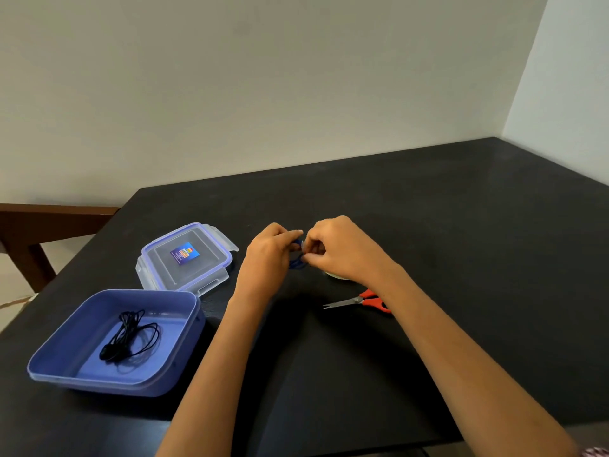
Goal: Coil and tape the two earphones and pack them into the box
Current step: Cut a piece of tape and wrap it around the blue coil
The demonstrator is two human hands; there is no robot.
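Fingers of the left hand (268, 250) and right hand (333, 249) pinch a small blue coiled earphone cable (297, 260), mostly hidden between them, above the black desk (461, 225); a pale tape roll (334, 275) peeks from under the right wrist. Black coiled earphones (130, 336) lie in the open blue plastic box (99, 384), beside its clear lid (184, 255); red-handled scissors (359, 301) lie near the right forearm

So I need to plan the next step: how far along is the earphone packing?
About halfway. Done: the black earphone lies coiled in the open blue box. In hand: the left hand and right hand together hold the blue earphone; whether it is taped yet is unclear. Left: put it in the box. The lid lies beside the box, the scissors near the right forearm.
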